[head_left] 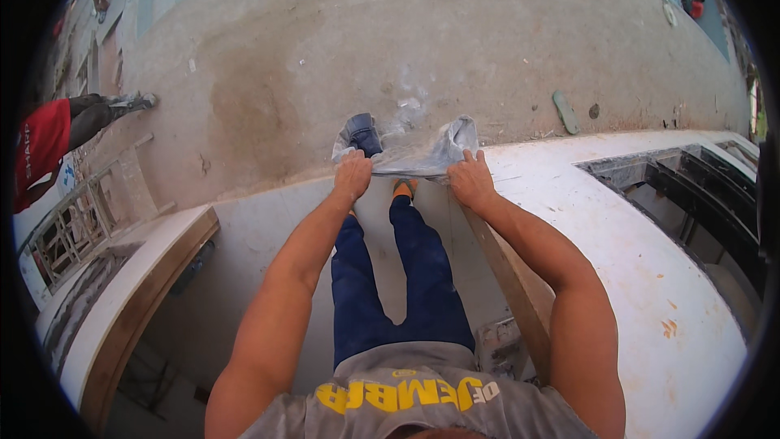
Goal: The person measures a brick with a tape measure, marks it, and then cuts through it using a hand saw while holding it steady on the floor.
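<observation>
A limp grey sheet [410, 158], dusty and either cloth or a sack, is stretched between my two hands in front of my feet. My left hand [353, 175] is closed on its left end, and my right hand [471, 180] is closed on its right end. Beyond my left hand a dark blue bunched piece [362, 133] shows at the sheet's left end; whether it is part of the sheet I cannot tell. The right end rises in a crumpled fold. Pale dust [409, 103] lies or hangs just beyond the sheet.
To my right is a white panel [601, 219] with a dark framed opening [691, 195]. A wooden edge [512, 284] runs beside my right leg; another white wood-edged panel [154, 284] is at left. A person in red [49, 146] stands far left by a wooden frame [81, 211]. A sandal [565, 112] lies on the floor.
</observation>
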The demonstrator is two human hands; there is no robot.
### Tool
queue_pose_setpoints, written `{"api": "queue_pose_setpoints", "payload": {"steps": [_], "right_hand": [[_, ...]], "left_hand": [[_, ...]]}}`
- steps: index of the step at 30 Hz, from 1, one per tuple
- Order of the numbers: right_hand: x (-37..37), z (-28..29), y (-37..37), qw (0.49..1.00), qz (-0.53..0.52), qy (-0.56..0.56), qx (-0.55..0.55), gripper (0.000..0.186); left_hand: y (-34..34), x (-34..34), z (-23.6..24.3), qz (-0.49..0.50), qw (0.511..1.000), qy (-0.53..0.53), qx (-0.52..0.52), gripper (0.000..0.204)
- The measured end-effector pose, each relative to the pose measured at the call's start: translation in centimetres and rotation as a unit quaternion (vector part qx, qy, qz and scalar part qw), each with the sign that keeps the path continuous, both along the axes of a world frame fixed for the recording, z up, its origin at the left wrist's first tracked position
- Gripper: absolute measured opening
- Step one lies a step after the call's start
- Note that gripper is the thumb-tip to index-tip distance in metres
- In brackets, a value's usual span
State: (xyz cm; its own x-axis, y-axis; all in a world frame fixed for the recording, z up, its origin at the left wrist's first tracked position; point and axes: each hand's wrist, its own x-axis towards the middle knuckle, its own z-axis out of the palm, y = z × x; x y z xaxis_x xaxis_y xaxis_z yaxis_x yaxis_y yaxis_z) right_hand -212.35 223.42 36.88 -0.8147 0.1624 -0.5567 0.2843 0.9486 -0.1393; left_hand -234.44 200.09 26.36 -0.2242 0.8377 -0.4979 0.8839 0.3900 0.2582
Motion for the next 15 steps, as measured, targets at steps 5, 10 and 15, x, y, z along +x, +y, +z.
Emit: {"api": "queue_pose_setpoints", "payload": {"steps": [5, 10, 15], "right_hand": [[2.0, -2.0, 2.8, 0.998, -0.059, -0.010, 0.017, 0.016], [2.6, -2.6, 4.2, 0.994, -0.063, 0.010, 0.089, 0.014], [3.1, -3.5, 6.1, 0.977, -0.214, -0.018, 0.003, 0.018]], "left_hand": [[-1.3, -0.9, 1.5, -0.018, 0.984, 0.034, 0.172, 0.019], [-0.3, 0.2, 2.7, 0.177, 0.963, -0.173, 0.111, 0.026], [1.2, 1.1, 4.9, 0.229, 0.957, -0.163, 0.065, 0.024]]}}
